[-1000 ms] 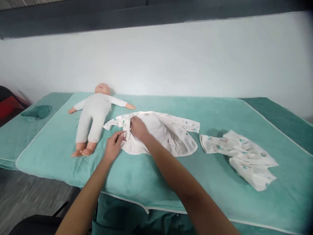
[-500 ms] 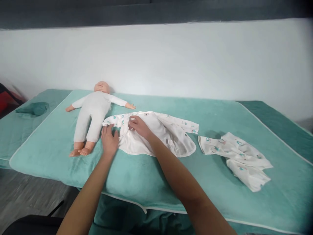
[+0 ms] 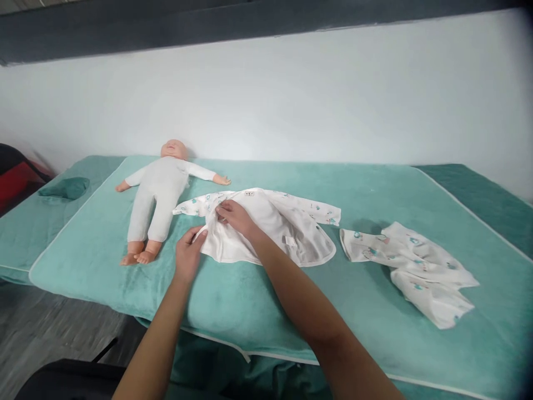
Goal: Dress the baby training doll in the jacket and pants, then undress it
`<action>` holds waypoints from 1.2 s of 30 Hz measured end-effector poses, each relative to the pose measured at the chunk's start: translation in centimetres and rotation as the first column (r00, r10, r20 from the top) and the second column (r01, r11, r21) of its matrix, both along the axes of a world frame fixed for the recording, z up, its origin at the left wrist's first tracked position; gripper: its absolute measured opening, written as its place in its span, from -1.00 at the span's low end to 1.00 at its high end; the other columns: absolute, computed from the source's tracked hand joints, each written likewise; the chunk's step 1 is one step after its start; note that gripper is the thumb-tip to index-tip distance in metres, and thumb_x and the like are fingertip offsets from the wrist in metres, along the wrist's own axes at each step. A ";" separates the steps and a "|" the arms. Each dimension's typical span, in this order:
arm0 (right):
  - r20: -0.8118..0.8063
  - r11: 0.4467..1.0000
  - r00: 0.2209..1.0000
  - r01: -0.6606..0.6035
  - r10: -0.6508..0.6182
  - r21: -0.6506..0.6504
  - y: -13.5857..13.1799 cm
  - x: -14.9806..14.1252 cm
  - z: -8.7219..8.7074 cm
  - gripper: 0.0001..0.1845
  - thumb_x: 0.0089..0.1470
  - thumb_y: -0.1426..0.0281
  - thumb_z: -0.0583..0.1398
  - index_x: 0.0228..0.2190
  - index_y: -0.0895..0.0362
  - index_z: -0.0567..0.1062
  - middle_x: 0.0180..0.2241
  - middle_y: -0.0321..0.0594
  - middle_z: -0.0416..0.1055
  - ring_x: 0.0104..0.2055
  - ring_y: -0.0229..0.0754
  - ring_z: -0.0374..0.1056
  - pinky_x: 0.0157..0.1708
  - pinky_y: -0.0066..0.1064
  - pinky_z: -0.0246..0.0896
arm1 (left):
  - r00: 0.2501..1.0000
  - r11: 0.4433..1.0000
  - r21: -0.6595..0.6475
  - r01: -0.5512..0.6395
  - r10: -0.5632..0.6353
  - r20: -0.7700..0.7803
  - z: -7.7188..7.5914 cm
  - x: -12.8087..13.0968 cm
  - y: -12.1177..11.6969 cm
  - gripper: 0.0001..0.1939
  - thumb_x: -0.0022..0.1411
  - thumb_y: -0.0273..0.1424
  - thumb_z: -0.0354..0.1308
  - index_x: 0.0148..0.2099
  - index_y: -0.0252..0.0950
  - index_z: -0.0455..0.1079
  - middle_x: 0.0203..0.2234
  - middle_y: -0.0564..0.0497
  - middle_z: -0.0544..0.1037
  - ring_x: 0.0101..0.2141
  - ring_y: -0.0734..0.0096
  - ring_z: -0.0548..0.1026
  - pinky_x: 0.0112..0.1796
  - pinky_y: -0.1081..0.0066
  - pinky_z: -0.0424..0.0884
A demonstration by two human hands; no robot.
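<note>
A white baby shirt (image 3: 245, 244) with a teal print on its sleeves lies spread on the green bed cover, its front open and the plain inside showing. My left hand (image 3: 190, 251) pinches the shirt's left edge between thumb and fingers, below the left sleeve. With closed fingers, my right hand (image 3: 234, 215) grips the cloth of the front panel near that sleeve's base. Just left of the shirt, a baby doll (image 3: 156, 191) in a white body suit lies on its back, arms spread.
Matching printed baby pants (image 3: 416, 266) lie crumpled to the right. The green cover (image 3: 266, 311) has a pale piped front edge. A small green pillow (image 3: 64, 188) rests at far left. Behind the bed rises a white wall (image 3: 266, 100); a black chair (image 3: 66, 380) stands at lower left.
My left hand has moved from the left sleeve's cuff down and right to the shirt's side edge. My right hand stays on the front panel. The view has tilted slightly.
</note>
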State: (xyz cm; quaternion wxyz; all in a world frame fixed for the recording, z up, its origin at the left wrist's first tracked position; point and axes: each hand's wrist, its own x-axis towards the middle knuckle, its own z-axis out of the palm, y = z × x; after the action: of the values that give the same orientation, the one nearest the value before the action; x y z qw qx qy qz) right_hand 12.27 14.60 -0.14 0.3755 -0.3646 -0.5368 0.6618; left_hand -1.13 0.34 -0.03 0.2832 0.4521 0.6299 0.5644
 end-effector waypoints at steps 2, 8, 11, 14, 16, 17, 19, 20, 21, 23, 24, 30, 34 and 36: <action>-0.056 0.998 0.998 0.030 -0.033 -0.058 -0.1 0.1 0.3 -0.56 -0.08 0.15 0.43 -0.26 0.08 0.41 -0.36 -0.29 0.50 -0.30 -0.18 0.46 -0.31 -0.35 0.36 | 0.991 0.999 0.001 0.034 -0.034 0.127 0.1 0.2 0.4 -0.64 0.18 -0.12 0.34 -0.10 -0.26 0.62 -0.25 -0.01 0.66 -0.25 0.27 0.56 -0.18 0.34 0.46; -0.253 0.969 0.953 0.111 -0.167 -0.220 -0.1 1.1 1.1 -0.43 -0.15 0.22 0.44 -0.13 0.07 0.36 -0.26 -0.29 0.53 -0.26 -0.20 0.46 -0.24 -0.35 0.39 | 0.939 0.971 -0.050 0.232 -0.210 0.272 0.2 0.5 0.5 -0.58 0.04 -0.14 0.44 -0.09 -0.27 0.64 -0.19 -0.07 0.68 -0.18 0.19 0.60 -0.13 0.30 0.48; -0.250 0.958 0.947 0.140 -0.203 -0.249 0.3 1.6 1.1 -0.44 -0.13 0.22 0.43 -0.11 0.08 0.39 -0.23 -0.26 0.53 -0.22 -0.16 0.47 -0.22 -0.31 0.42 | 0.950 0.964 -0.079 0.253 -0.231 0.212 0.2 0.6 0.3 -0.58 0.05 -0.15 0.43 -0.07 -0.23 0.63 -0.14 -0.03 0.67 -0.14 0.19 0.59 -0.10 0.32 0.47; -0.191 0.953 0.954 0.185 -0.233 -0.239 0.7 1.9 1.1 -0.47 -0.09 0.23 0.42 -0.10 0.09 0.41 -0.23 -0.23 0.53 -0.20 -0.12 0.49 -0.24 -0.29 0.43 | 0.969 0.974 -0.094 0.206 -0.189 0.162 0.1 0.6 0.3 -0.63 0.10 -0.12 0.40 -0.14 -0.26 0.60 -0.27 0.00 0.65 -0.25 0.27 0.57 -0.20 0.36 0.46; -0.207 0.950 0.945 0.201 -0.253 -0.240 0.8 2.0 1.2 -0.44 -0.06 0.23 0.41 -0.04 0.07 0.40 -0.21 -0.22 0.53 -0.19 -0.12 0.50 -0.22 -0.28 0.45 | 0.981 0.990 -0.068 0.123 -0.111 0.159 -0.2 0.6 0.4 -0.63 0.16 -0.11 0.36 -0.12 -0.27 0.56 -0.30 0.00 0.62 -0.30 0.31 0.54 -0.24 0.37 0.45; -0.250 0.956 0.937 0.188 -0.243 -0.225 0.9 2.1 1.2 -0.43 -0.03 0.22 0.39 0.00 0.06 0.39 -0.17 -0.21 0.53 -0.17 -0.13 0.51 -0.18 -0.27 0.46 | 0.987 0.998 -0.037 0.059 -0.053 0.153 -0.3 0.6 0.4 -0.64 0.19 -0.13 0.33 -0.08 -0.27 0.54 -0.26 -0.01 0.61 -0.28 0.29 0.54 -0.22 0.35 0.46; -0.338 0.983 0.927 0.121 -0.160 -0.135 0.9 2.0 1.2 -0.40 0.03 0.19 0.36 0.08 0.02 0.38 -0.03 -0.17 0.53 -0.04 -0.11 0.52 -0.05 -0.22 0.46 | 0.986 0.993 0.038 -0.114 0.109 0.123 -0.7 0.7 0.3 -0.64 0.23 -0.19 0.29 0.01 -0.25 0.48 -0.13 -0.06 0.59 -0.15 0.23 0.54 -0.10 0.28 0.47; -0.353 0.995 0.931 0.078 -0.095 -0.061 0.9 1.9 1.1 -0.39 0.05 0.18 0.35 0.12 -0.01 0.37 0.06 -0.15 0.51 0.06 -0.08 0.50 0.03 -0.19 0.44 | 0.975 0.976 0.069 -0.207 0.199 0.099 -0.8 0.7 0.1 -0.63 0.25 -0.23 0.27 0.05 -0.24 0.45 -0.07 -0.08 0.56 -0.09 0.21 0.52 -0.03 0.24 0.46; -0.331 0.999 0.943 0.035 -0.023 0.028 0.9 1.8 0.9 -0.38 0.07 0.16 0.34 0.14 -0.03 0.38 0.15 -0.14 0.47 0.17 -0.06 0.44 0.12 -0.16 0.41 | 0.954 0.951 0.091 -0.297 0.291 0.073 -1.0 0.7 -0.1 -0.62 0.25 -0.27 0.26 0.08 -0.24 0.42 -0.04 -0.09 0.54 -0.05 0.20 0.51 0.02 0.21 0.44; -0.170 0.976 0.982 -0.047 0.084 0.214 0.8 1.4 0.2 -0.38 0.10 0.14 0.32 0.18 -0.06 0.40 0.29 -0.16 0.35 0.33 -0.02 0.28 0.25 -0.11 0.29 | 0.905 0.900 0.102 -0.424 0.425 0.012 -1.1 0.9 -0.8 -0.57 0.23 -0.34 0.25 0.14 -0.24 0.37 0.00 -0.10 0.49 -0.08 0.24 0.50 0.01 0.21 0.45; -0.050 0.949 0.993 -0.087 0.107 0.302 0.8 1.2 -0.2 -0.38 0.12 0.14 0.31 0.20 -0.06 0.41 0.34 -0.16 0.30 0.38 -0.02 0.21 0.31 -0.09 0.22 | 0.886 0.882 0.105 -0.458 0.464 -0.029 -1.1 1.0 -1.1 -0.55 0.22 -0.37 0.24 0.16 -0.25 0.36 0.01 -0.10 0.47 -0.11 0.27 0.49 -0.03 0.23 0.46; 0.466 0.655 0.885 -0.352 -0.001 0.669 0.3 0.2 -1.6 -0.42 0.27 0.23 0.20 0.27 0.12 0.39 0.44 -0.03 0.09 0.53 0.01 -0.13 0.48 -0.03 -0.18 | 0.786 0.888 0.244 -0.391 0.460 -0.413 -1.4 1.6 -3.3 -0.66 0.19 -0.55 0.10 0.01 -0.27 0.47 0.08 -0.18 0.38 0.09 0.13 0.39 0.03 0.17 0.40; 0.585 0.580 0.795 -0.404 -0.160 0.707 -0.6 0.4 -1.0 -0.36 0.35 0.18 0.12 0.35 0.17 0.26 0.47 -0.02 0.00 0.53 0.01 -0.15 0.45 -0.07 -0.13 | 0.733 0.968 0.150 -0.200 0.250 -0.632 -1.8 1.9 -4.0 -0.71 0.32 -0.54 0.02 -0.02 -0.22 0.49 -0.07 -0.10 0.60 0.04 0.11 0.49 0.23 -0.05 0.19; 0.630 0.592 0.715 -0.376 -0.304 0.713 -1.3 0.7 -0.9 -0.33 0.38 0.17 0.08 0.38 0.22 0.20 0.47 0.03 -0.02 0.52 0.05 -0.11 0.43 -0.06 -0.07 | 0.700 0.980 0.093 -0.177 0.192 -0.688 -1.8 1.9 -4.2 -0.73 0.36 -0.51 0.02 -0.02 -0.21 0.50 -0.07 -0.09 0.63 0.04 0.09 0.52 0.26 -0.12 0.12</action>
State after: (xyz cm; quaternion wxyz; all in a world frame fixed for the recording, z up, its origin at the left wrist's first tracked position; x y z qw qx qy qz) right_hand 12.98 13.33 -1.04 0.2510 -0.3632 -0.8822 0.1639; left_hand 0.73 -3.88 -1.83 -0.0356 0.5678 0.7265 0.3854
